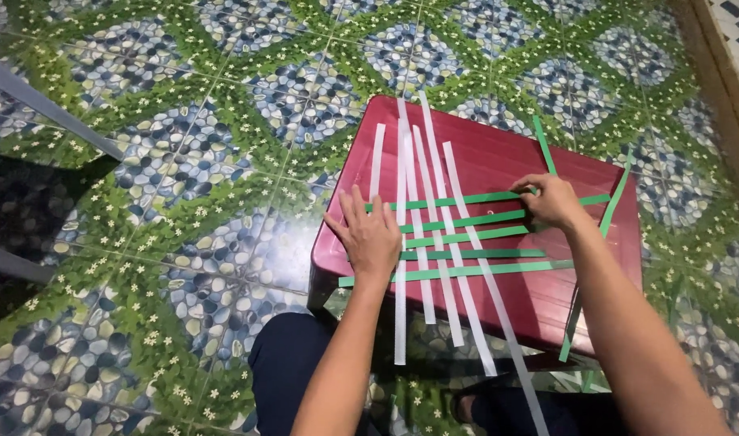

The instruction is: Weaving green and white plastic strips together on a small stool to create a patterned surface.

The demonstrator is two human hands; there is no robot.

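**A:** What's getting lost on your feed?

**B:** I'm watching the left hand [372, 236] lying flat on the weave, fingers spread wide, so it's hiding the left ends of the green strips [466, 236] beneath it. The longest white strips [434, 234] are running off the near edge of the red stool [498, 153], and one is getting cut off at the bottom of the picture. The stool's legs are hidden under its top.

**A:** And the right hand?

**B:** The right hand [553, 200] is resting on the right end of the top green strip, fingers curled onto it. I can't tell whether it's pinching or just pressing.

**A:** Which way is everything running?

**B:** The white strips are lying lengthwise away from me, fanning slightly toward me. The green ones are crossing them side to side, woven through in the middle of the stool top. A few spare green strips [611, 202] are lying slanted at the right edge, hanging over the patterned tiled floor [184, 161].

**A:** Any containers?

**B:** I'm seeing only the stool top carrying the strips.
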